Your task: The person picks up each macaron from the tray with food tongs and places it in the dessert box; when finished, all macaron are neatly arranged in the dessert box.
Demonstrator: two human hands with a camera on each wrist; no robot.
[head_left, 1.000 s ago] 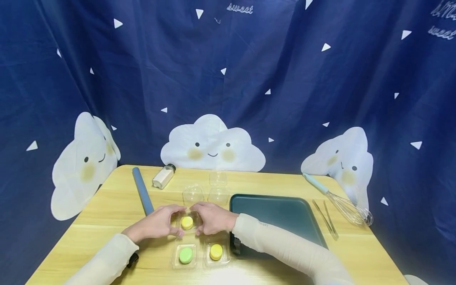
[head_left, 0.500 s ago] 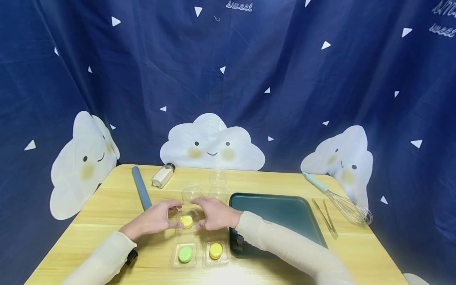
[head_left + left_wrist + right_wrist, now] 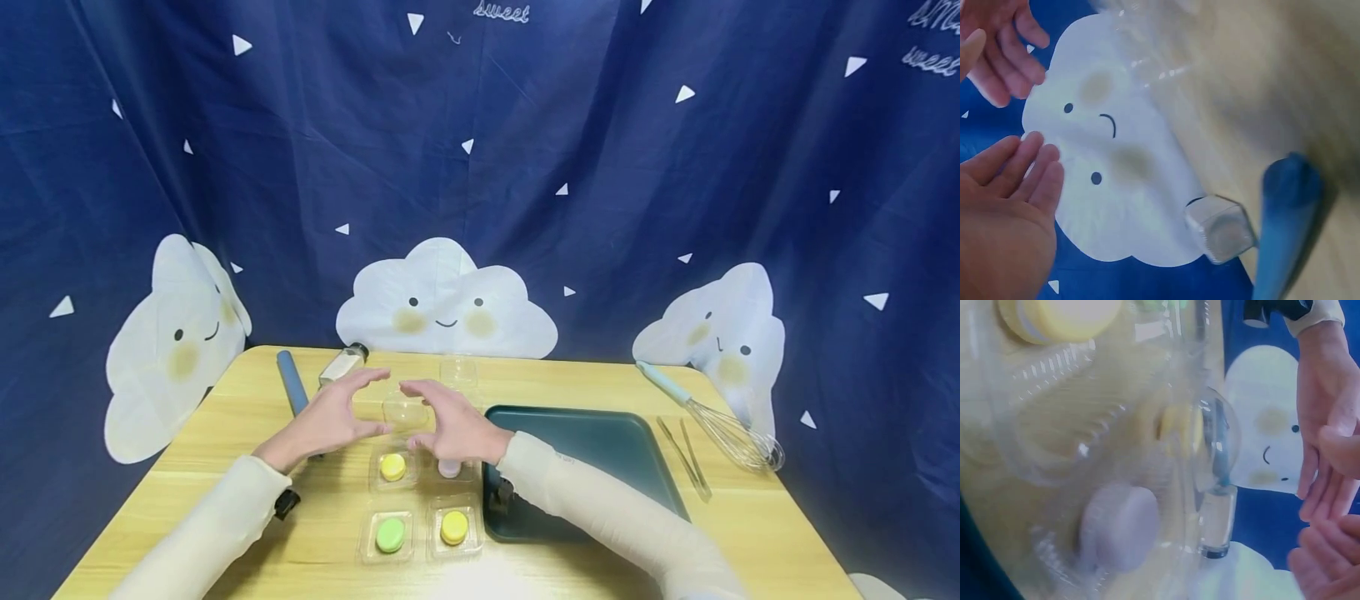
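My left hand [image 3: 330, 423] and right hand [image 3: 461, 429] are raised over the back middle of the table, fingers bent loosely toward each other with nothing between them. Below stand clear plastic boxes, each with a macaron: a yellow macaron [image 3: 392, 467] at back left, a green macaron [image 3: 390, 535] at front left and another yellow macaron [image 3: 453, 527] at front right. The lilac macaron [image 3: 1122, 528] at back right is partly covered by my right hand in the head view. A clear dome [image 3: 1225, 437] shows around the back yellow macaron. Behind my hands lies a clear lid [image 3: 405, 412].
Another clear lid [image 3: 458, 372] lies farther back. A dark green tray [image 3: 577, 529] is to the right, then tongs [image 3: 686, 458] and a whisk [image 3: 720, 429]. At left are a blue rolling pin [image 3: 291, 379] and a black-capped shaker [image 3: 342, 364].
Both hands have let go of the back-left yellow macaron's box and risen away toward the back. The lilac macaron has come partly into view.
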